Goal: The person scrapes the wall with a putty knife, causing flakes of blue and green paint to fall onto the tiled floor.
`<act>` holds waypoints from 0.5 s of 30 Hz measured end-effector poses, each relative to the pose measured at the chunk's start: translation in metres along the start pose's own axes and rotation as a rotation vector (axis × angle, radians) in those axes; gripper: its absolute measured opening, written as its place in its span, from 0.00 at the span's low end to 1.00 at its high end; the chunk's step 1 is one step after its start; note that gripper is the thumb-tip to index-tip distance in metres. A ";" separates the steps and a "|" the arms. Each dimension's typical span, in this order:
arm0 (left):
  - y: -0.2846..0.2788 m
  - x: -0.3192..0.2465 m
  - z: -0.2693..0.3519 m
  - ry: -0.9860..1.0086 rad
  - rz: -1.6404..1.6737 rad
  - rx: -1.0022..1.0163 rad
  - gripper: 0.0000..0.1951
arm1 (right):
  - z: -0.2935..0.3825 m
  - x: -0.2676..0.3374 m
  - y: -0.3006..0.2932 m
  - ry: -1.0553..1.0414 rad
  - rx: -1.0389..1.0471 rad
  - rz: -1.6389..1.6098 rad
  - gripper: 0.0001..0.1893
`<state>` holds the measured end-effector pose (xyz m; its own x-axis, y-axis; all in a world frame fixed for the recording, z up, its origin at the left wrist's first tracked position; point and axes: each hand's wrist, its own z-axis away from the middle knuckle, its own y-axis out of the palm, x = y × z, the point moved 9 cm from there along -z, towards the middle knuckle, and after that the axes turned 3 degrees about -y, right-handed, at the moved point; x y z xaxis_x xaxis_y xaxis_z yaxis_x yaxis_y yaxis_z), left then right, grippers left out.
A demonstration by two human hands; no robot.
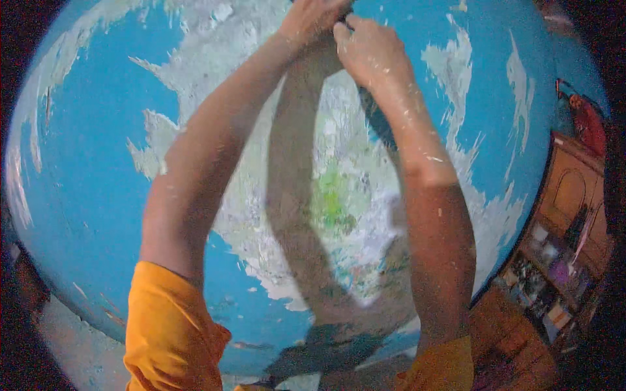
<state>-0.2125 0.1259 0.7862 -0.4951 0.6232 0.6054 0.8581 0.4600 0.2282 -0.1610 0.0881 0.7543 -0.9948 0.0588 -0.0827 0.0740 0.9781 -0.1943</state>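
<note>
A blue painted wall (pixel 112 122) with ragged pale patches (pixel 244 195), where the paint is off, fills most of the head view. Both of my bare arms, in yellow-orange sleeves, reach up across it. My left hand (pixel 318 19) is at the top edge, partly cut off by the frame. Beside it on the right, my right hand (pixel 374 49) has curled fingers close to the left one. A small dark thing shows between the hands, too little of it to name. Pale flakes cling to my right wrist and forearm. The arms' shadows fall on the wall between them.
At the right stands a brown wooden cabinet (pixel 570 190) with panelled doors, and mixed small items (pixel 533 288) lie beside it. A red thing (pixel 587 122) rests above the cabinet. Grey floor (pixel 83 342) shows at the lower left.
</note>
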 end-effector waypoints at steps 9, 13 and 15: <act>0.032 0.020 -0.018 -0.201 0.058 0.197 0.25 | -0.016 -0.009 -0.012 -0.087 -0.101 0.036 0.18; 0.020 0.011 0.048 -0.179 -0.060 0.253 0.22 | 0.033 0.026 0.009 -0.138 0.140 0.070 0.20; 0.035 0.013 0.039 -0.215 0.033 0.337 0.20 | 0.029 0.007 0.014 -0.017 0.055 0.018 0.19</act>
<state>-0.1946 0.1745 0.7725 -0.5162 0.7427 0.4265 0.7987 0.5972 -0.0733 -0.1653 0.0965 0.7230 -0.9920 0.0729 -0.1028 0.0964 0.9645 -0.2460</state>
